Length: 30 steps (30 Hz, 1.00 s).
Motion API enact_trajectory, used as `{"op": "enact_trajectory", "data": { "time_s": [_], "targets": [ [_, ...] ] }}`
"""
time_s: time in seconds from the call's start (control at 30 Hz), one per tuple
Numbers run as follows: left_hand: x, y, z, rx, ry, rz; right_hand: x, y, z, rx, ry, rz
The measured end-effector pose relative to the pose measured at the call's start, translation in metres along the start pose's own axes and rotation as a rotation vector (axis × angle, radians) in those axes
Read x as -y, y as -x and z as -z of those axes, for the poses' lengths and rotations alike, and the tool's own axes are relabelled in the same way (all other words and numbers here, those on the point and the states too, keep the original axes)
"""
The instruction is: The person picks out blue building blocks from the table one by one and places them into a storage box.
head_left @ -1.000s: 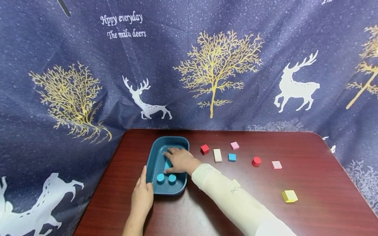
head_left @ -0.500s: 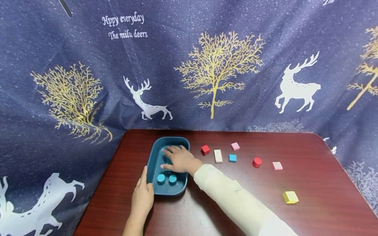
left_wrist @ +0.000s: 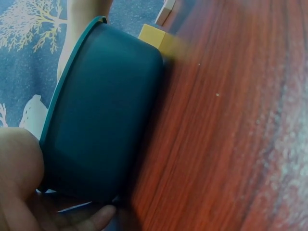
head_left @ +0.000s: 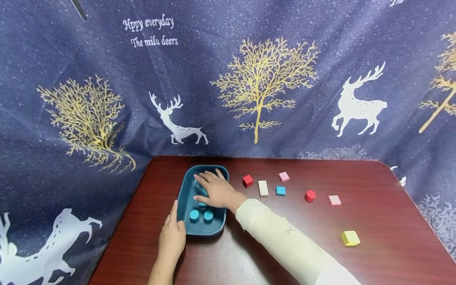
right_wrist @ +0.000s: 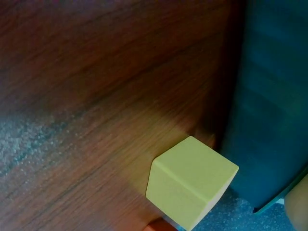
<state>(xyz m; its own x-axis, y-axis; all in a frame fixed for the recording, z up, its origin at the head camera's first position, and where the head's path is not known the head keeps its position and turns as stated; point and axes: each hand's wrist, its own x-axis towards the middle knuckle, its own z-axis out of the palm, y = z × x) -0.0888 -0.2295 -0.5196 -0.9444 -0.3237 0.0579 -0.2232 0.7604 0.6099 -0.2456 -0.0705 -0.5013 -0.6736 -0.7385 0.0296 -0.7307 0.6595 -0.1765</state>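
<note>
A dark teal tray stands at the table's left side. My left hand touches its outer left wall near the front corner, fingers straight in the head view. In the left wrist view, a finger lies by the tray's lower corner. My right hand reaches over the right wall into the tray, fingers spread and nothing gripped in sight. A blue block shows partly beneath this hand; the rest is covered. Toward the front of the tray stand two blue cylinders, the left cylinder and the right cylinder.
Right of the tray lie a red cube, a cream block, a blue block, pink tiles, a red cylinder and a yellow block. Close beside the tray sits a yellow cube. A printed cloth hangs behind.
My right hand has shifted slightly toward the far end of the tray, and its fingers have spread wider. The left hand keeps its place at the tray wall.
</note>
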Motion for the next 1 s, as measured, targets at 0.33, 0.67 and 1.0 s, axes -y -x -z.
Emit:
{"op": "enact_trajectory", "data": {
  "time_s": [0.33,0.67,1.0],
  "targets": [
    [0.001,-0.001,0.000,0.005,0.009,0.007,-0.002,0.005,0.006,-0.026,-0.023,0.001],
    [0.000,0.000,-0.002,0.004,0.021,0.016,-0.017,0.019,0.020,-0.084,-0.032,-0.004],
    [-0.001,0.000,-0.001,-0.002,0.021,0.031,-0.038,0.037,0.030,-0.088,-0.069,-0.028]
  ]
}}
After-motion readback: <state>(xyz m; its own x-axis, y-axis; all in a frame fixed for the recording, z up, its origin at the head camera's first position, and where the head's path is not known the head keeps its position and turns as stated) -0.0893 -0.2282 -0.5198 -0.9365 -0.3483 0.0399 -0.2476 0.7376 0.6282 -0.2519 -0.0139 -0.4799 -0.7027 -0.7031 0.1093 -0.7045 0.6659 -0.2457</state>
